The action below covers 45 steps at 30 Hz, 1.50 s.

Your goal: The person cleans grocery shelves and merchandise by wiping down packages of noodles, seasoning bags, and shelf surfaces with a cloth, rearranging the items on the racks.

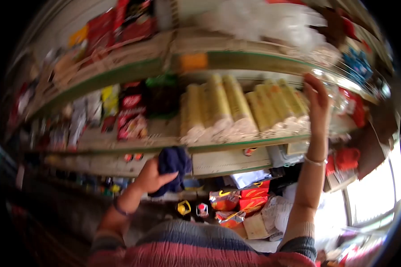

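Note:
My left hand (149, 178) is closed around a bunched dark blue cloth (173, 168), held just in front of the lower shelf edge. My right hand (318, 100) is raised at the right end of the middle shelf, its fingers stretched upward and slightly apart. Nothing shows in its grasp, though it is a little blurred. Beside it stand clear plastic-looking items (339, 99). To its left lie stacked yellow-wrapped rolls (276, 104), with more yellow rolls (218, 107) further left.
Red snack packets (131, 115) and other packets fill the middle shelf's left side. White plastic bags (263, 20) lie on the upper shelf (236, 60). Below are red-orange bags (254, 200) and bottles with yellow and white tops. A cardboard box (376, 142) juts out at right.

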Tool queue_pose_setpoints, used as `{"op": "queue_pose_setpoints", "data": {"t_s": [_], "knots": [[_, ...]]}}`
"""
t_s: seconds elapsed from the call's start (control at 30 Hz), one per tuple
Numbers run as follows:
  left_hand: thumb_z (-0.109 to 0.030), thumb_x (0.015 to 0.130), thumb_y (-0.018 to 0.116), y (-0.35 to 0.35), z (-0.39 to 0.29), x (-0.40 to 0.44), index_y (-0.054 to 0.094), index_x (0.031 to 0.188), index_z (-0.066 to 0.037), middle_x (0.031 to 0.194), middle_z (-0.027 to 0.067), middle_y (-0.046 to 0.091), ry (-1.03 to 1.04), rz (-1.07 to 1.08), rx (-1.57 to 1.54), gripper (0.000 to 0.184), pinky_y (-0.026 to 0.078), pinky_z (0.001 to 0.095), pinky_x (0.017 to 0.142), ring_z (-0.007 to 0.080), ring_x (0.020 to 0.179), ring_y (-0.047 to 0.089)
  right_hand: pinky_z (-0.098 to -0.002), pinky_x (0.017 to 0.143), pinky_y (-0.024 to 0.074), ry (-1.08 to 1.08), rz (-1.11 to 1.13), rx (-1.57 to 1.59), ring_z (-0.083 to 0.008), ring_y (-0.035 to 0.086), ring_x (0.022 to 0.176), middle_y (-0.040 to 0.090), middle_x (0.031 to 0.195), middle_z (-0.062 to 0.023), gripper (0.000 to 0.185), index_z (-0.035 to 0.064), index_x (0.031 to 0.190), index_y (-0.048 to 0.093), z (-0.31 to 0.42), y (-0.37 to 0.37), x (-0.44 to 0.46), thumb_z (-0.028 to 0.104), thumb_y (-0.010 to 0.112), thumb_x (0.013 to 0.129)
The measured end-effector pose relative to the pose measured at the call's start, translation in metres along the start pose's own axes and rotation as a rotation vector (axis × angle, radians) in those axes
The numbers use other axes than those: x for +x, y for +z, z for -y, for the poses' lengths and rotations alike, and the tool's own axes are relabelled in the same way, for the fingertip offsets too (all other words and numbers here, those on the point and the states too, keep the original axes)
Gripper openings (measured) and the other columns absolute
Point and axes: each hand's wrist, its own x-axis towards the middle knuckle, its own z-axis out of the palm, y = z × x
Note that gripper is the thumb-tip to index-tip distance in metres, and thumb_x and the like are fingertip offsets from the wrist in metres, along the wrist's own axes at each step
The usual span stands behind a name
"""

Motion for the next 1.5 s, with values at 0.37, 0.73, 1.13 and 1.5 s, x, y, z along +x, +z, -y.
{"op": "queue_pose_setpoints", "data": {"t_s": [0.37, 0.73, 1.13, 1.5], "knots": [[-0.02, 0.072, 0.067, -0.155, 0.08, 0.004, 0.065, 0.087, -0.004, 0.077, 0.0167, 0.065, -0.125, -0.644, 0.571, 0.022, 0.049, 0.0387, 0.067, 0.0332, 0.074, 0.063, -0.0268, 0.083, 0.0463, 0.255, -0.082, -0.272, -0.0176, 0.056, 0.104, 0.06, 0.111, -0.0106, 0.029, -0.0033, 0.116, 0.055, 0.023, -0.056, -0.092, 0.008, 0.05, 0.09], [-0.032, 0.084, 0.059, -0.173, 0.207, 0.05, 0.061, 0.095, -0.006, 0.102, 0.0127, 0.057, -0.003, 0.033, 1.044, 0.029, 0.04, 0.0391, 0.083, 0.031, 0.095, 0.054, -0.0293, 0.079, 0.0499, 0.69, -0.231, -0.334, -0.0187, 0.059, 0.099, 0.061, 0.108, -0.0119, 0.028, -0.0031, 0.114, 0.056, 0.085, -0.042, -0.251, 0.009, 0.052, 0.09], [-0.027, 0.088, 0.056, -0.17, 0.23, 0.049, 0.063, 0.092, -0.005, 0.094, 0.012, 0.058, 0.054, -0.095, 1.044, 0.023, 0.042, 0.0385, 0.078, 0.03, 0.089, 0.055, -0.0272, 0.078, 0.0493, 0.797, -0.345, -0.315, -0.016, 0.06, 0.098, 0.063, 0.106, -0.0099, 0.027, -0.0013, 0.114, 0.057, 0.112, -0.029, -0.287, 0.008, 0.053, 0.089], [-0.015, 0.083, 0.059, -0.087, 0.107, 0.061, 0.055, 0.114, -0.004, 0.111, 0.0172, 0.054, 0.129, -0.295, 0.945, 0.034, 0.041, 0.041, 0.086, 0.0339, 0.102, 0.052, -0.0244, 0.077, 0.0473, 0.522, -0.16, -0.28, -0.0134, 0.059, 0.097, 0.063, 0.102, -0.0066, 0.023, -0.0005, 0.11, 0.058, 0.027, -0.098, -0.17, 0.003, 0.052, 0.088]]}}
